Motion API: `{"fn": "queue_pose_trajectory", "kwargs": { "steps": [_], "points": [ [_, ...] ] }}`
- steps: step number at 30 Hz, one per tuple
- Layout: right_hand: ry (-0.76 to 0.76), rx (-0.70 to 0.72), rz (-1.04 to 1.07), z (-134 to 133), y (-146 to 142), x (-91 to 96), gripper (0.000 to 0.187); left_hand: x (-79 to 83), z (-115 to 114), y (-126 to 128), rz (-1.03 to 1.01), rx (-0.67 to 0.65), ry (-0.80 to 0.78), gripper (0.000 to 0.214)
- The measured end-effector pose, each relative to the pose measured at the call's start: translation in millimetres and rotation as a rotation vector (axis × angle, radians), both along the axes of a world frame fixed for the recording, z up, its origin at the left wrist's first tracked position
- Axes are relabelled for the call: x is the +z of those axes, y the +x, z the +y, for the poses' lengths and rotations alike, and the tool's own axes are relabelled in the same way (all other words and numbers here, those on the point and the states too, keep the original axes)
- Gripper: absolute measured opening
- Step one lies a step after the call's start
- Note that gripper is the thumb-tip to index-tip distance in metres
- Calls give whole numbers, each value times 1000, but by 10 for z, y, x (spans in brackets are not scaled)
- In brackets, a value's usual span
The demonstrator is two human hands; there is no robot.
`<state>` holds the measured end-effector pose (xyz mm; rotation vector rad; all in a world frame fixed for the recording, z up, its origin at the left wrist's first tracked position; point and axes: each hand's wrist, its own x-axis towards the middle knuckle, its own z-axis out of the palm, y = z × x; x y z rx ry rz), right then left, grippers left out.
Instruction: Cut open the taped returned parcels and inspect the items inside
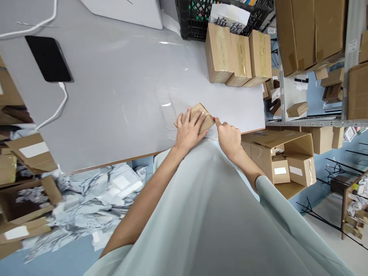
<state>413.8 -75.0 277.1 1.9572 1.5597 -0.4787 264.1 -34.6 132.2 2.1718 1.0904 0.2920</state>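
Observation:
A small taped cardboard box (197, 111) lies tilted near the front edge of the grey table. My left hand (188, 130) is spread over its top and near side and grips it. At the box's right corner my right hand (228, 136) is closed, with the index finger stretched toward the box. A small red-tipped tool (213, 118) shows at that fingertip, touching or very near the box corner. The rest of the tool is hidden in my fist, so I cannot make out its exact kind.
Three taped cartons (238, 55) stand at the table's back right, before a black crate (192, 23). A phone (48, 59) with a white cable lies on the left. Below the right edge is an open carton (258, 153) of boxes. Grey plastic bags (92, 199) cover the floor.

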Motion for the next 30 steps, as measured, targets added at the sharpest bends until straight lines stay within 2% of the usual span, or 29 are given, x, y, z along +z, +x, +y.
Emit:
{"fn": "queue_pose_trajectory", "kwargs": {
  "steps": [5, 11, 14, 17, 22, 30],
  "points": [
    [-4, -24, -17, -237, 134, -73, 59, -5, 14, -7, -6, -4, -1, 69],
    [102, -138, 5, -456, 134, 89, 58, 6, 33, -3, 13, -10, 26, 67],
    [156, -174, 71, -438, 129, 37, 58, 40, 36, 13, 53, 3, 41, 67],
    [181, -146, 142, -348, 108, -134, 59, 46, 29, 19, 63, 7, 50, 66],
    [170, -126, 137, -207, 60, -371, 62, -13, 15, 16, 40, 20, 57, 67],
    [141, -121, 91, -208, 66, -387, 63, 10, 7, 23, 29, 23, 35, 66]
  ]
}}
